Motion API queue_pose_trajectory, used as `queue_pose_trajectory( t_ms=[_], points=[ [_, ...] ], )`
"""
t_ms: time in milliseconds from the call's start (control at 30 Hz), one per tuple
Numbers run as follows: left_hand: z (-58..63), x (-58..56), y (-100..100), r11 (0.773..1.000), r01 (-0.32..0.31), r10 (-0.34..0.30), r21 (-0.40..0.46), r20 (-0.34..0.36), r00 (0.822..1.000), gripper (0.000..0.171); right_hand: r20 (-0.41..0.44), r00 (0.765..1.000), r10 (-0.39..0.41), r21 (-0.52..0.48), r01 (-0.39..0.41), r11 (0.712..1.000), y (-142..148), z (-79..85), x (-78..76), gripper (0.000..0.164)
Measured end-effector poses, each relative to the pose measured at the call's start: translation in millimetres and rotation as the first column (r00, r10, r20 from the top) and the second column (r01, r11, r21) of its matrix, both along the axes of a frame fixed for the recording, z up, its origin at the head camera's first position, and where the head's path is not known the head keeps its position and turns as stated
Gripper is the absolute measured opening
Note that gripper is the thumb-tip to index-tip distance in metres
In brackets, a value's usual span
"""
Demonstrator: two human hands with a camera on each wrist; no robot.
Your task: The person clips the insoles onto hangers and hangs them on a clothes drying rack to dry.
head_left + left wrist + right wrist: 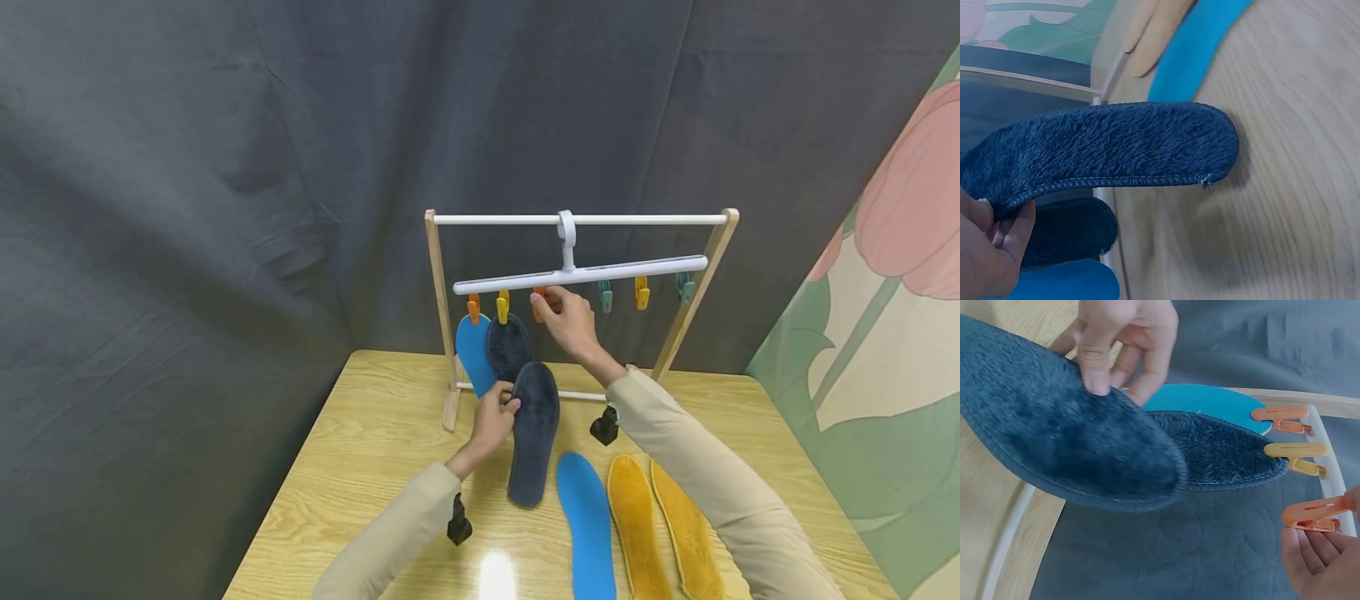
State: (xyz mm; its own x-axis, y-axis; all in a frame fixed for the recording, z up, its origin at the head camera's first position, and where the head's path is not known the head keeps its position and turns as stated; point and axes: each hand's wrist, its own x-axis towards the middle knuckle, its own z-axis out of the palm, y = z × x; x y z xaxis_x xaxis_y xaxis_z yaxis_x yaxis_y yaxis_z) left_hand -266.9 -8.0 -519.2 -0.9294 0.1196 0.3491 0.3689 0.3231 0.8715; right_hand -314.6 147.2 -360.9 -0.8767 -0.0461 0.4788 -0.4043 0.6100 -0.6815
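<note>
My left hand (491,419) pinches a dark blue fuzzy insole (536,433) by its side edge, holding it upright in front of the rack. With thumb and fingers, my right hand (572,323) grips an orange clip (1313,512) that hangs from the white hanger (510,282). In the right wrist view, the held insole's rounded end is apart from this clip. Further left on the hanger, a second dark insole (507,346) hangs from a yellow clip (503,307). Beside it, a bright blue insole (470,346) hangs from another orange clip (473,310).
A bright blue insole (588,525) and two mustard-yellow insoles (637,525) lie on the wooden table (360,450), partly under my right sleeve. The hanger hooks over a rack's white bar (495,220). Teal clips (606,297) and a yellow clip (642,293) hang to the right.
</note>
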Motion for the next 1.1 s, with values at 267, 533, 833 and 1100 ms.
queue_pose_trajectory(
  t_ms=[267, 533, 833, 1100],
  points=[
    [13.8, -3.3, 12, 0.998, -0.019, 0.021, 0.052, -0.029, 0.999, 0.018, -0.027, 1.000, -0.017, -0.008, 0.016, 1.000, -3, -1.7, 1.3, 0.040],
    [23.1, -7.2, 18, 0.997, -0.033, 0.036, 0.068, -0.036, 0.999, 0.019, -0.046, 0.999, -0.027, -0.011, 0.026, 1.000, -6, -2.3, -0.2, 0.036],
    [31.1, -9.6, 21, 0.995, -0.045, 0.048, 0.091, -0.037, 0.998, 0.019, -0.086, 0.996, -0.035, -0.054, 0.031, 0.998, -7, -4.9, 0.7, 0.032],
    [36.0, -13.4, 22, 0.994, -0.052, 0.058, 0.097, -0.059, 0.997, 0.018, -0.070, 0.995, -0.063, -0.092, 0.057, 0.994, -6, -7.3, -0.2, 0.034]
  ],
)
